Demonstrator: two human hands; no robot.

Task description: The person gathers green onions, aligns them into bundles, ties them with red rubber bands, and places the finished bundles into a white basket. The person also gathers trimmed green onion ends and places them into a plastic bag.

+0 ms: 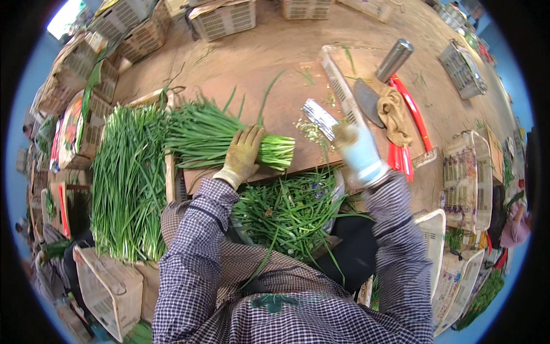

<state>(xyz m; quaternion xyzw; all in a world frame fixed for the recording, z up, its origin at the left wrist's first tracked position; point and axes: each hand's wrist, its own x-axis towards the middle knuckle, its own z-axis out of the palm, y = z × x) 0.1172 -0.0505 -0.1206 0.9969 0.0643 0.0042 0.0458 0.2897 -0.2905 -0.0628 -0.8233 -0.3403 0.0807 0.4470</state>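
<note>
A bundle of green garlic chives or scallions (206,133) lies across the wooden board (296,90), its pale cut ends pointing right. Gloved in yellowish fabric, my left hand (244,155) rests on the bundle near those ends. My right hand (354,144), blurred in a glove with a light blue back, is at the near end of a cleaver wrapped in shiny foil or metal (319,117); whether its fingers grip it is unclear. Small cut bits (313,129) lie by the blade. Loose green leaves (292,210) fill a lined container below the board's near edge.
A crate of upright-packed greens (129,180) stands left of the board. On an upturned crate (343,90) at right lie a steel cylinder (395,60), a dark curved blade (367,103), a brown cloth (393,114) and red strips (412,112). More plastic crates (466,180) stand around.
</note>
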